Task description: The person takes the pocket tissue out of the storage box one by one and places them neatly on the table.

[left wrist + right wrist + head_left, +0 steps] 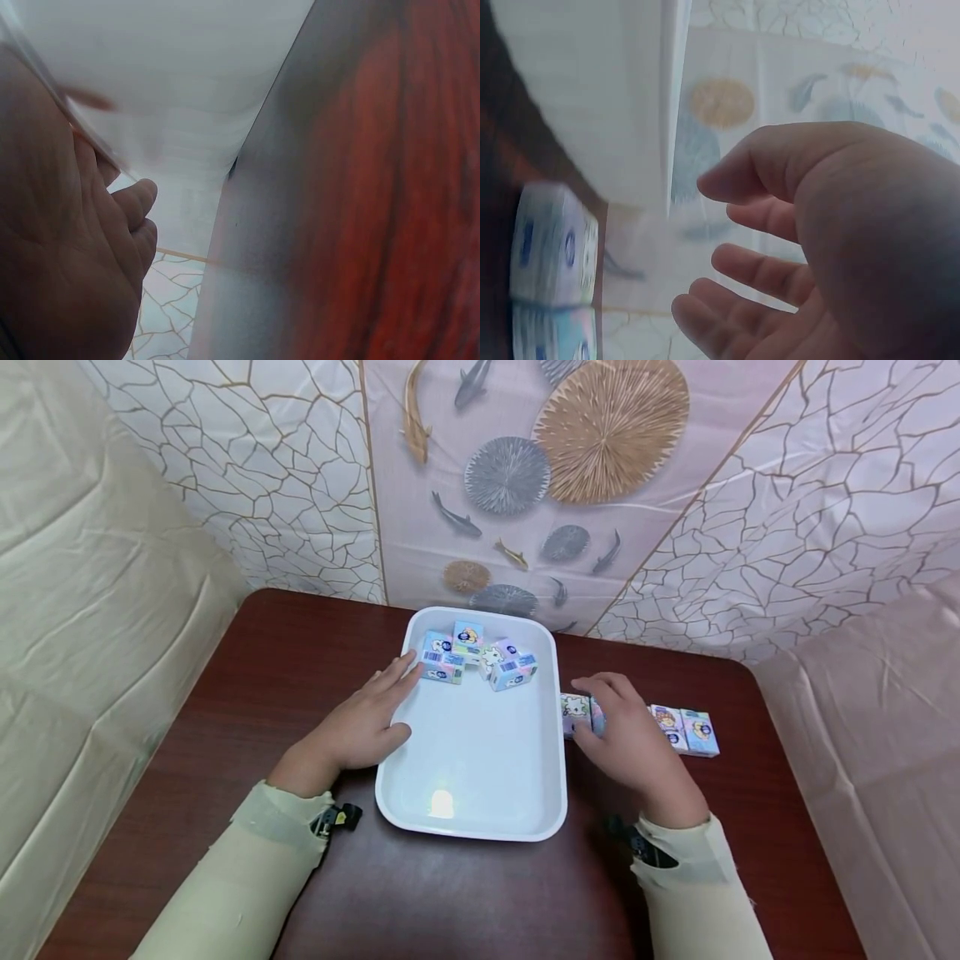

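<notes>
A white tray (480, 760) lies on the table, with several small pastel packs (513, 672) with cartoon prints grouped at its far end. My left hand (360, 722) is at the tray's left rim, fingers extended over the edge near the packs and thumb spread apart. In the left wrist view its palm lies along the tray's outer wall. Over a row of similar packs (699, 732) right of the tray hovers my right hand (626, 735), hiding the middle of the row. The right wrist view shows its fingers loosely bent, holding nothing, with two packs (547, 247) lower left.
The dark red-brown table (247, 693) runs back to a patterned fabric wall (300, 468). Plain cloth panels (75, 610) enclose the left and right sides. The tray's raised rim (562, 777) stands between the right-hand row and the packs inside.
</notes>
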### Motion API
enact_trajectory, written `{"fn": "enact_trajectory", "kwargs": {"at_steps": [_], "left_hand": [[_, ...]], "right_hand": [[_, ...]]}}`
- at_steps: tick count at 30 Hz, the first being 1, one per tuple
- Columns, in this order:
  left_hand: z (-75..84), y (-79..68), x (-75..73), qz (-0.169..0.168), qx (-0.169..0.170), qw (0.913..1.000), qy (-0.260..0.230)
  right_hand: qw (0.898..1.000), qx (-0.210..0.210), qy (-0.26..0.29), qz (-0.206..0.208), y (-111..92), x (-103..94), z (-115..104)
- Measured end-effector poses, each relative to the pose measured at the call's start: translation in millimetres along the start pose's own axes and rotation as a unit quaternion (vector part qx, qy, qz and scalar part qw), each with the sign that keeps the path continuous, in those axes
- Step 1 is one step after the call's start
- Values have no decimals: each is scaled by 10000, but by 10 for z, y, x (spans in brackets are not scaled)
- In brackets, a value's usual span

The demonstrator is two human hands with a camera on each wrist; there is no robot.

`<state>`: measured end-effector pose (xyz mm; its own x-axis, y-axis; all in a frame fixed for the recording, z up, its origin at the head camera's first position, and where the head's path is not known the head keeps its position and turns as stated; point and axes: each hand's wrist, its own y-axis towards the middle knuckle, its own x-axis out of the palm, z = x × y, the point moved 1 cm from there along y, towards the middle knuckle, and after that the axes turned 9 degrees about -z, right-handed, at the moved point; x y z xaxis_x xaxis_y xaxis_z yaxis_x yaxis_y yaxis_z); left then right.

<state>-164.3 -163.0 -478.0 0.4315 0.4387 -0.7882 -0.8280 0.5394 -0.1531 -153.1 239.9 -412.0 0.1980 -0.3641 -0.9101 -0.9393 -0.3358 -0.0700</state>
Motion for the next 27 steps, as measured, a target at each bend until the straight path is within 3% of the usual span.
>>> {"fn": "enact_trajectory", "kwargs": {"at_steps": [15, 27], "left_hand": [[-15, 5, 10, 16, 33, 10000, -37], [-11, -1, 4, 4, 41, 10000, -40]], "right_hand": [[9991, 330, -225, -158, 402, 118, -390], [9963, 625, -424, -417, 647, 43, -411]]}}
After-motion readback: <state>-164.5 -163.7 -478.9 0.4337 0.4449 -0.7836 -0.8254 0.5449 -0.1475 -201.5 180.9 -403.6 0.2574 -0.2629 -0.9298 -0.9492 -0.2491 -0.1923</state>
